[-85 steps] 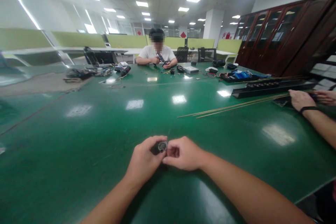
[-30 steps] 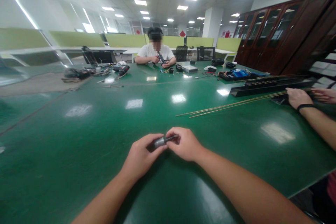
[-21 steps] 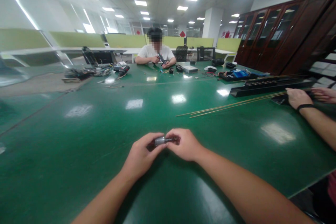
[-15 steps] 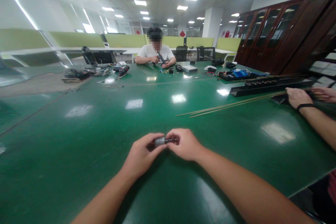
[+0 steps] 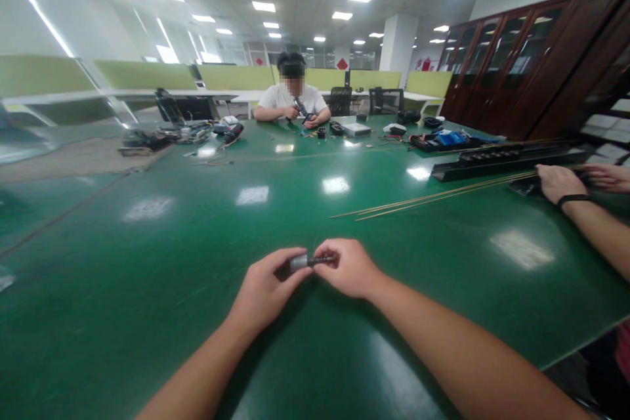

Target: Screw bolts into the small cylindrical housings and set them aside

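Between the thumb and fingers of my left hand (image 5: 266,285) is a short silver metal cylinder (image 5: 299,262), lying sideways. A thin dark ridged shaft (image 5: 321,260) sticks out from its right end. My right hand (image 5: 347,266) pinches this shaft with thumb and fingertips, which hide its far end. Both hands are held close together just above the green tabletop (image 5: 187,302). I cannot make out exactly what kind of part it is.
At the right, another person's hands (image 5: 561,185) hold long thin brass-coloured rods (image 5: 433,199) beside black channels (image 5: 497,164). Across the table a person in a white shirt (image 5: 315,102) handles a tool. A drill-like tool (image 5: 231,134) and other parts lie far left.
My right hand has shifted very slightly around the shaft, while my left hand stays on the cylinder. Everything else looks the same.
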`<state>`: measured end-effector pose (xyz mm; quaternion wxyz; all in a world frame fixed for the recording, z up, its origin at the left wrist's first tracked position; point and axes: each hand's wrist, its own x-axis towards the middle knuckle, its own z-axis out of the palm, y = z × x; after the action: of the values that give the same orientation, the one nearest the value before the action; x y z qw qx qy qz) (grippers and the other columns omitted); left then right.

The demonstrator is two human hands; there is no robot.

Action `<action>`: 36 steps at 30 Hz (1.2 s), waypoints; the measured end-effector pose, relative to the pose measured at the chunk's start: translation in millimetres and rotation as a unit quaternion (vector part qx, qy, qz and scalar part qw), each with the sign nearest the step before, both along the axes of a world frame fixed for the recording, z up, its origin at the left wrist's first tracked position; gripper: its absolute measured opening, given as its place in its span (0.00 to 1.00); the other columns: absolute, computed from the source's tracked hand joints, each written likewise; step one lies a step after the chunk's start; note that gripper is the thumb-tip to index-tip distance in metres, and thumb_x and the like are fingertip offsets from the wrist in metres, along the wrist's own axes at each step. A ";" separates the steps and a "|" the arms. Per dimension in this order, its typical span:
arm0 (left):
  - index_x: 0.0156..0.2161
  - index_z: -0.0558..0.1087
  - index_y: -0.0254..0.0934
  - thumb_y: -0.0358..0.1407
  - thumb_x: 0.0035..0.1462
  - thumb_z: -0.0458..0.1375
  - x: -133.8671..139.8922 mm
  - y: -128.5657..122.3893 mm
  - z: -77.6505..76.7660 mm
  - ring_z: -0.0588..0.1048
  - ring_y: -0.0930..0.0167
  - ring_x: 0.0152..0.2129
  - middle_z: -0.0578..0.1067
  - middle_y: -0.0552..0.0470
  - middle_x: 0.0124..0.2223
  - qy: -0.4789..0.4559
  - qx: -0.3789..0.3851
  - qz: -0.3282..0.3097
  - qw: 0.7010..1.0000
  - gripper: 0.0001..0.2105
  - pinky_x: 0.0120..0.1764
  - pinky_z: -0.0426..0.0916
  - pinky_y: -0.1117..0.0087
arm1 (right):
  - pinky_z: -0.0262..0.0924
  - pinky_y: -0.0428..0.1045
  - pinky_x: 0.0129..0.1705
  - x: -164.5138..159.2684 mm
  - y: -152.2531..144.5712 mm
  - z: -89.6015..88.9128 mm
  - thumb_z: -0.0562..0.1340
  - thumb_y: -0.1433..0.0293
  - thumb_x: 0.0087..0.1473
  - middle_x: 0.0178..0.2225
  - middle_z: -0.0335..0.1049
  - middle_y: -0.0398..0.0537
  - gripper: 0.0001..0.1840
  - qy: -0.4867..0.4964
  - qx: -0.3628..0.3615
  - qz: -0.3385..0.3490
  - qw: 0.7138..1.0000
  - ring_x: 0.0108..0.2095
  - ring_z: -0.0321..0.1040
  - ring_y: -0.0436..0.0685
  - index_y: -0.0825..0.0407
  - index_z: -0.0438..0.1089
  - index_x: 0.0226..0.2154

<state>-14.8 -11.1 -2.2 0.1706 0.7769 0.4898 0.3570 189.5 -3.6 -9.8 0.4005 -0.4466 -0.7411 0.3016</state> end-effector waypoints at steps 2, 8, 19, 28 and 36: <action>0.46 0.78 0.42 0.49 0.55 0.62 0.6 0.0 0.1 0.79 0.64 0.40 0.81 0.49 0.44 -0.002 0.000 0.002 1.000 0.18 0.49 0.74 0.63 | 0.62 0.45 0.32 0.4 -0.1 0.0 0.65 0.71 0.49 0.30 0.76 0.43 0.07 -0.001 -0.003 -0.001 1.000 0.29 0.71 0.52 0.52 0.76 0.34; 0.47 0.78 0.42 0.49 0.56 0.62 0.0 1.1 -1.5 0.79 0.63 0.40 0.81 0.48 0.45 -0.003 -0.010 0.002 1.000 0.18 0.49 0.74 0.62 | 0.63 0.45 0.32 1.5 0.4 -1.7 0.65 0.71 0.50 0.31 0.77 0.44 0.07 0.002 0.002 -0.003 1.000 0.29 0.72 0.52 0.52 0.76 0.34; 0.46 0.78 0.43 0.49 0.55 0.62 -2.2 0.9 2.7 0.79 0.63 0.41 0.81 0.49 0.45 -0.004 -0.018 0.009 1.000 0.18 0.51 0.73 0.62 | 0.64 0.45 0.33 0.4 -1.1 2.2 0.66 0.69 0.51 0.31 0.78 0.44 0.07 -0.004 -0.007 -0.012 1.000 0.30 0.72 0.52 0.52 0.77 0.35; 0.47 0.78 0.40 0.50 0.55 0.62 -4.7 3.3 4.2 0.80 0.62 0.40 0.81 0.48 0.44 -0.024 -0.046 0.001 0.999 0.19 0.50 0.74 0.61 | 0.63 0.46 0.32 -1.6 -1.8 1.7 0.66 0.67 0.51 0.30 0.78 0.45 0.08 -0.003 -0.017 -0.020 1.000 0.29 0.72 0.53 0.52 0.77 0.35; 0.47 0.78 0.41 0.50 0.54 0.63 -8.6 7.0 2.6 0.79 0.62 0.41 0.81 0.48 0.45 -0.034 -0.067 0.002 0.997 0.20 0.50 0.73 0.60 | 0.60 0.45 0.29 -0.2 -2.0 3.0 0.65 0.66 0.52 0.28 0.76 0.44 0.07 -0.008 -0.011 -0.032 0.999 0.27 0.69 0.52 0.52 0.77 0.34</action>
<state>-23.4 -4.1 0.3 0.2383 0.7502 0.5081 0.3495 189.3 -5.6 -6.8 0.3989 -0.4771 -0.7260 0.2935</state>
